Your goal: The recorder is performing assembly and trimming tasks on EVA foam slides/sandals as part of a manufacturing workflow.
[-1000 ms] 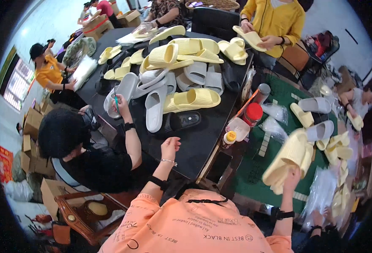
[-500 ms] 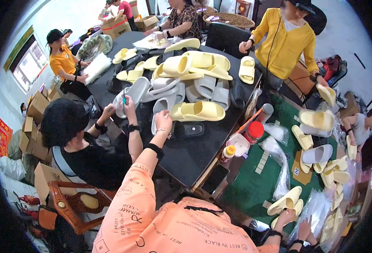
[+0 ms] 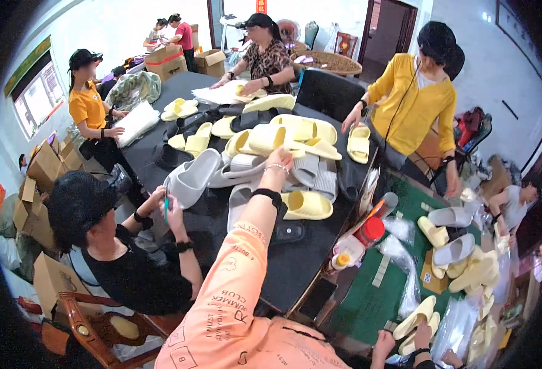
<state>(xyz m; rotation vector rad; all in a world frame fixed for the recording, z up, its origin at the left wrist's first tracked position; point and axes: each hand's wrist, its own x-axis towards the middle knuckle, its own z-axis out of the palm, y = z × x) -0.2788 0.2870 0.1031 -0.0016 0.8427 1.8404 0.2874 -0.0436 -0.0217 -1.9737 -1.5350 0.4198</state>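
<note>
the left hand (image 3: 279, 161) is reaching out over the black table (image 3: 295, 270), fingers together touching a pale yellow slipper (image 3: 265, 140) atop the heap. the right hand (image 3: 421, 335) is clamping a yellow slipper pair (image 3: 415, 320) low over the green table (image 3: 369, 301), keeping the two together.

Beside the black table (image 3: 295, 270), the right hand (image 3: 423, 335) is partly cut off by the picture's lower edge, its grip on the yellow slippers (image 3: 413, 320) unclear. The left hand (image 3: 278, 161) hides part of the slipper pile (image 3: 283, 141).
</note>
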